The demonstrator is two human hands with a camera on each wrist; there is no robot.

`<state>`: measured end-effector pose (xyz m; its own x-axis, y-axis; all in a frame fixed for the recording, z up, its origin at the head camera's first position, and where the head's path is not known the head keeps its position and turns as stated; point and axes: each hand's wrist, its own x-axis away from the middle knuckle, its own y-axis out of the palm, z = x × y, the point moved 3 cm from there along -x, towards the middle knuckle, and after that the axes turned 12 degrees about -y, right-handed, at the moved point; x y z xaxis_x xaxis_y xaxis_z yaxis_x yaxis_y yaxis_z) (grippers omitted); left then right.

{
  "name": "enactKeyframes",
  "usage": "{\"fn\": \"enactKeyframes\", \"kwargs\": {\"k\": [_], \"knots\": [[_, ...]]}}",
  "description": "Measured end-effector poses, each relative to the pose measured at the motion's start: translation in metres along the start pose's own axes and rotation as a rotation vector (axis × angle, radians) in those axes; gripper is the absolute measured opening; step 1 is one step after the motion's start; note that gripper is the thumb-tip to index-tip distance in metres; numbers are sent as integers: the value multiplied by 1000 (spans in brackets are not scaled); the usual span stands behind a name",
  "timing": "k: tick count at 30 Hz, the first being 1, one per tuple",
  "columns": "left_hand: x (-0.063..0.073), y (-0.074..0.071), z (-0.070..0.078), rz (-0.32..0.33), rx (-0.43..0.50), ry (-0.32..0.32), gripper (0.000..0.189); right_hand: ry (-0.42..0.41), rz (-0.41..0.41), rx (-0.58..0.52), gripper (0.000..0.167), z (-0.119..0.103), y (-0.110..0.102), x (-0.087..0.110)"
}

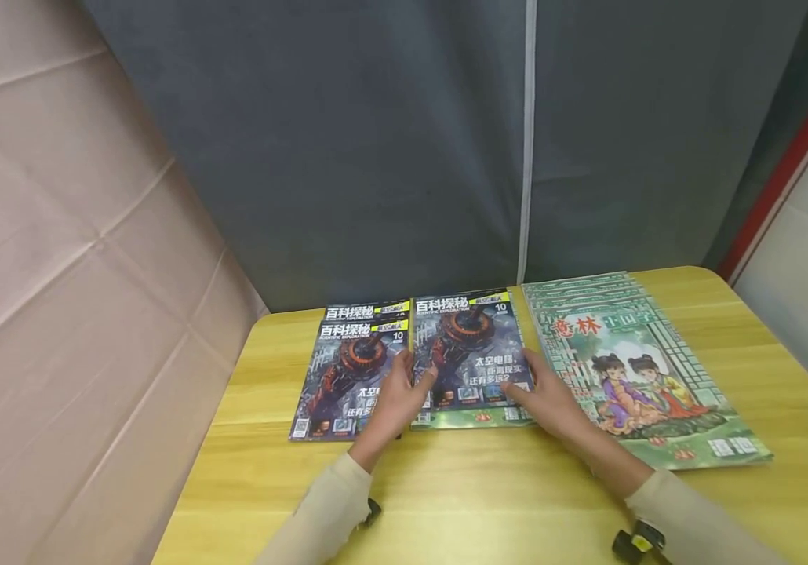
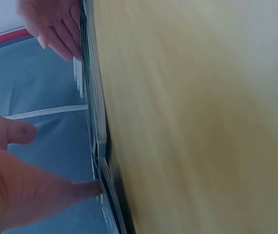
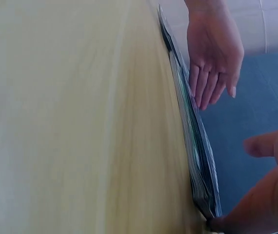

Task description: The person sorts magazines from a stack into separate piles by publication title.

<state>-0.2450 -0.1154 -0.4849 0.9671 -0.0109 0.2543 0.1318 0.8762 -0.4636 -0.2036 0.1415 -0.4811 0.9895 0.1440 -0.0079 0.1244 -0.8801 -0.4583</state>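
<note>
In the head view, a dark science magazine point(image 1: 466, 353) lies over a green-covered magazine point(image 1: 483, 419) whose bottom strip shows. My left hand point(image 1: 395, 399) is at its left edge, my right hand point(image 1: 552, 399) at its right edge. Both thumbs stand off the cover, and the other fingers reach along the sides. The wrist views show straight fingers on the left hand point(image 3: 213, 53) and right hand point(image 2: 56, 27), beside the edges of the stacked magazines point(image 3: 195, 141). Neither hand visibly pinches anything.
Matching dark magazines point(image 1: 343, 373) overlap at the left, partly under my left forearm. To the right, several green illustrated magazines point(image 1: 647, 392) lie fanned in a stack. They all rest on a yellow wooden table point(image 1: 460, 502); a grey curtain point(image 1: 347, 157) hangs behind its far edge.
</note>
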Motion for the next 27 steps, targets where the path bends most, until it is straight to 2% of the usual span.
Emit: {"fn": "enactKeyframes", "kwargs": {"k": [4,8,11,16,20,22,27], "knots": [[1,1,1,11,5,-5,84,37,9,-25,99,0,4,-1],[1,1,4,-9,38,-31,90,55,7,-21,101,0,4,-2],[0,0,6,-41,105,-58,94,66,5,-40,102,0,4,-2],[-6,-2,7,-87,261,-88,90,79,21,-108,104,-2,2,-3],[-10,-4,6,-114,356,-116,88,99,52,-136,99,-3,0,-4],[-10,-4,5,-119,373,-128,88,105,77,-139,96,-3,0,-3],[-13,-1,4,-106,368,-126,79,48,171,-101,87,-3,4,-2]]}}
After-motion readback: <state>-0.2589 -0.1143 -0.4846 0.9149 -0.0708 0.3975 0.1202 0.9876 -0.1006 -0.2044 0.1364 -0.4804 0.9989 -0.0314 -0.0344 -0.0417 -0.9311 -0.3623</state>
